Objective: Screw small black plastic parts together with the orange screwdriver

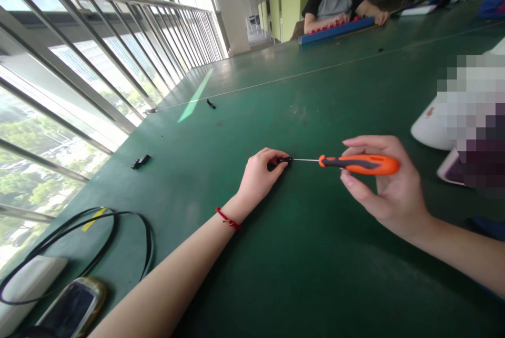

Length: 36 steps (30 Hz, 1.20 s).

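Between the thumb and fingers of my left hand (263, 172), near the middle of the table, is a small black part (284, 159). My right hand (394, 190) holds a screwdriver (361, 163) with an orange and dark grey handle. Its fingers and thumb sit loosely on either side of the handle. The thin metal shaft points left, and its tip meets the black part; whether it sits in a screw is too small to tell. A red cord bracelet (228, 219) circles my left wrist.
On the green table (244, 275) lie small black pieces (141, 161) (211, 103), a black cable (150, 243) and a phone-like device (73, 306). A white object (432, 125) stands at right. Across the table, a person (335, 3) sits behind a blue rack (337, 31). Metal railing (118, 6) runs along the left.
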### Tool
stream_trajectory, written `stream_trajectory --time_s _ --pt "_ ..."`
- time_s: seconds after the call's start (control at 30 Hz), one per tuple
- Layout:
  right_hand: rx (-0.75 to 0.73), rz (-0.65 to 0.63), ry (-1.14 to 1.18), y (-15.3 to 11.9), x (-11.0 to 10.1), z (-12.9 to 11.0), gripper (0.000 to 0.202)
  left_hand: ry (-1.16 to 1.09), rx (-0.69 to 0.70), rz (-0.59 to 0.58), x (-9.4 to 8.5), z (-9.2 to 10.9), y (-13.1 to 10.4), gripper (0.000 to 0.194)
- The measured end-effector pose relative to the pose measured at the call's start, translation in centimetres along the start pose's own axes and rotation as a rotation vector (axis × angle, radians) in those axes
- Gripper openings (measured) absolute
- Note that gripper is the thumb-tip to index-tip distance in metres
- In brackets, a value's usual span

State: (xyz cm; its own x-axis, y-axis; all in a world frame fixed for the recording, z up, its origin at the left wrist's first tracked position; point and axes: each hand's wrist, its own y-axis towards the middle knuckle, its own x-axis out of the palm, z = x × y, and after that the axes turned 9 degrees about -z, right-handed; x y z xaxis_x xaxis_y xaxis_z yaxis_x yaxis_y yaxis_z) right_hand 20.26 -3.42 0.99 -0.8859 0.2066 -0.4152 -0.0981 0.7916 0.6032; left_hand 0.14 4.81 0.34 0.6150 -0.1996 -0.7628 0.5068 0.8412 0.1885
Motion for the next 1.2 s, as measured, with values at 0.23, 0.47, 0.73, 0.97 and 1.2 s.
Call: stream_trajectory --time_s 0.23,0.47,0.73,0.97,1.2 --pt "0.026 0.004 -0.060 0.08 0.06 -0.18 0.023 0.005 0.007 0.006 -0.03 0.02 -0.01 0.017" --pt "0.039 -0.095 -0.069 0.02 0.05 -0.16 0.015 -0.005 0.005 0.004 0.02 0.04 -0.02 0.017" --pt "0.047 -0.137 -0.102 0.02 0.02 -0.14 0.012 -0.007 0.005 0.005 -0.01 0.05 -0.05 0.017" --pt "0.032 -0.054 -0.045 -0.07 0.10 -0.07 0.029 -0.007 0.005 0.005 -0.02 0.06 -0.05 0.017" --pt "-0.018 0.065 -0.052 0.02 0.21 -0.11 0.036 -0.010 0.004 -0.001 -0.03 -0.04 -0.03 0.017"
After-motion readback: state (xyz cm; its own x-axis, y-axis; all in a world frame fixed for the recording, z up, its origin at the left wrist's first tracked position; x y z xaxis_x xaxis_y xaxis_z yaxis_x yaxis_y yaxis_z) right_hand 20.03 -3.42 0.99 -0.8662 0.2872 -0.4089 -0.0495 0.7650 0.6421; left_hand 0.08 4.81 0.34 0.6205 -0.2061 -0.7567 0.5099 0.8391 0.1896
